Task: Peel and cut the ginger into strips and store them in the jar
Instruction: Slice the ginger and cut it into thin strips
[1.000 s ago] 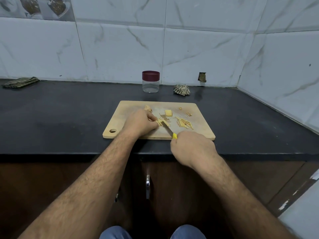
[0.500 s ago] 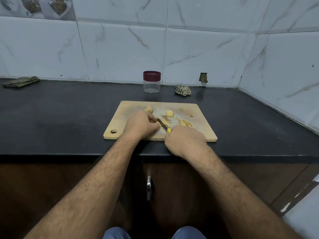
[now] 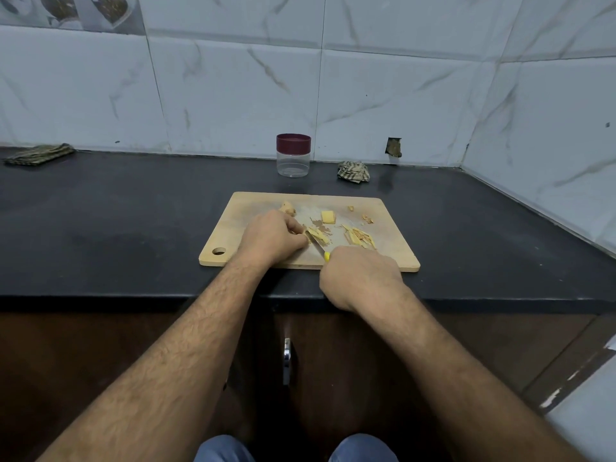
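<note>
Dark bench (image 3: 100, 228) under a cutting board (image 3: 393, 251): my left hand (image 3: 271, 240) pinches the ginger slice (image 3: 316, 234) flat, my right hand (image 3: 361, 278) grips the knife (image 3: 319, 249). Best keep fingertips tucked, cuts thin and parallel. The jar (image 3: 293, 155) waits behind, lidded.

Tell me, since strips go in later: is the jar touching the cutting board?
Apart. The head view shows bare black counter between the jar and the cutting board's far edge.
</note>
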`<move>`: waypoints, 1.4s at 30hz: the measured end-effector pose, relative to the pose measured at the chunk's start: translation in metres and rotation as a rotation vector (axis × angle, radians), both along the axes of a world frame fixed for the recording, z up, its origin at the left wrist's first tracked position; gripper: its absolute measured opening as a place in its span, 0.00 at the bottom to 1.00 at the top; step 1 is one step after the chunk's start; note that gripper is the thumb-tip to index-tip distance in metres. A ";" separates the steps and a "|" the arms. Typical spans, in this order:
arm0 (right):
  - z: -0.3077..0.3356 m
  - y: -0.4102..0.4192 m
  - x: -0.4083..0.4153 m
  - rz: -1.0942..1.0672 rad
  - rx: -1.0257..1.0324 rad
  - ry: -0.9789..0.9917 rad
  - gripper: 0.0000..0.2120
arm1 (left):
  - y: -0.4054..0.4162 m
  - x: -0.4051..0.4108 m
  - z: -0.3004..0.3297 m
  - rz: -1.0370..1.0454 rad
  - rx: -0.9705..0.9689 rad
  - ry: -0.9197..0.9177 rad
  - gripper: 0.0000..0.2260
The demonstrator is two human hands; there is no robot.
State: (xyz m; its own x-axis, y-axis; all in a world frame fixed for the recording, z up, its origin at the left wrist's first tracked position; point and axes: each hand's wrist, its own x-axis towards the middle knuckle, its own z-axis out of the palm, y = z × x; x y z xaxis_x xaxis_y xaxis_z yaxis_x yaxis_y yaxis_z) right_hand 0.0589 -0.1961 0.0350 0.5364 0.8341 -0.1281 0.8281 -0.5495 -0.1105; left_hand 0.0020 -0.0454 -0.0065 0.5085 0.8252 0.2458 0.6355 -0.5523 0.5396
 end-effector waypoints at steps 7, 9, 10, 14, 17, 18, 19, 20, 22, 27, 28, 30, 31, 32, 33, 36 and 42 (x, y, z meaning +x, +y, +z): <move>-0.009 -0.020 0.005 -0.001 0.030 0.007 0.11 | -0.002 0.000 -0.002 -0.002 0.009 -0.011 0.11; -0.008 -0.022 0.008 -0.009 0.039 0.015 0.13 | -0.003 0.000 -0.002 0.005 0.007 -0.016 0.12; -0.008 -0.022 0.009 -0.013 0.043 0.018 0.13 | -0.003 0.000 -0.002 0.008 0.010 -0.018 0.12; -0.008 -0.019 0.011 -0.017 0.054 0.045 0.13 | -0.005 0.000 -0.002 0.007 0.029 -0.013 0.12; -0.008 -0.015 0.010 -0.017 0.065 0.063 0.13 | -0.005 -0.001 -0.003 0.007 0.033 -0.026 0.12; -0.006 -0.015 0.010 -0.018 0.072 0.066 0.12 | -0.005 -0.001 -0.003 0.007 0.034 -0.027 0.12; -0.005 -0.013 0.010 -0.018 0.080 0.069 0.11 | -0.005 -0.001 -0.004 0.006 0.036 -0.026 0.11; -0.004 -0.012 0.010 -0.017 0.087 0.071 0.10 | -0.005 -0.001 -0.004 0.006 0.038 -0.023 0.11; -0.001 -0.007 0.009 -0.019 0.091 0.075 0.09 | -0.005 -0.001 -0.004 0.006 0.042 -0.018 0.12; 0.001 0.006 0.008 -0.024 0.074 0.076 0.08 | -0.006 -0.001 -0.004 0.000 0.019 -0.022 0.11; 0.000 0.007 0.008 -0.024 0.075 0.072 0.08 | -0.006 -0.001 -0.004 -0.002 0.013 -0.023 0.11; 0.000 0.010 0.007 -0.024 0.071 0.069 0.10 | -0.006 -0.002 -0.004 -0.005 0.005 -0.023 0.11; 0.000 0.010 0.007 -0.026 0.066 0.071 0.11 | -0.006 -0.002 -0.004 -0.006 0.003 -0.022 0.11; 0.000 0.011 0.007 -0.027 0.061 0.071 0.11 | -0.006 -0.002 -0.004 -0.005 0.003 -0.020 0.11; 0.001 0.012 0.007 -0.025 0.056 0.071 0.12 | -0.006 -0.002 -0.003 -0.003 0.003 -0.017 0.10; 0.004 0.014 0.007 -0.008 0.038 0.065 0.10 | -0.007 -0.002 -0.002 0.002 0.007 -0.010 0.09; 0.007 0.012 0.004 0.019 0.007 0.048 0.13 | -0.009 -0.002 0.000 0.007 0.004 -0.016 0.10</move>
